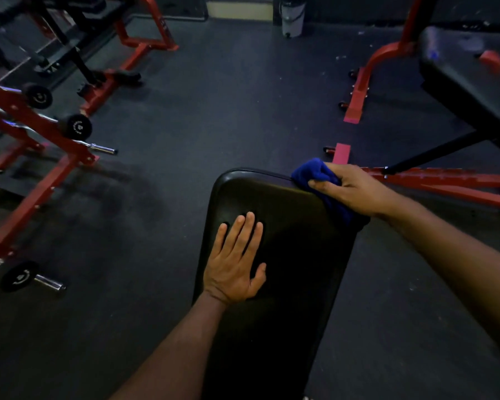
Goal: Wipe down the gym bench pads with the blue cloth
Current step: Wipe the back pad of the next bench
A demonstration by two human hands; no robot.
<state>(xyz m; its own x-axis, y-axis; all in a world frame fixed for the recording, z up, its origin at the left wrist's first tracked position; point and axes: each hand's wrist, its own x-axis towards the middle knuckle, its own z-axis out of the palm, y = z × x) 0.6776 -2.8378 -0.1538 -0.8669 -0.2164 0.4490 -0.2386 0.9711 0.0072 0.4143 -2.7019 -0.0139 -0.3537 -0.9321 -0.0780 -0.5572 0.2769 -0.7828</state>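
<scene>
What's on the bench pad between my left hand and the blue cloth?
Nothing: in the head view only bare black bench pad lies between the flat left hand and the blue cloth that the right hand grips at the pad's far right corner.

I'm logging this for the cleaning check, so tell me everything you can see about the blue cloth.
The blue cloth is a deep blue, soft, fuzzy-looking fabric, bunched up rather than spread flat. The right hand grips it, fingers curled over it, pressing it against the far right corner and edge of the black bench pad. One clump sticks out past the fingers, and a fold hangs below the palm along the pad's right side. Whether it is wet cannot be told.
</scene>
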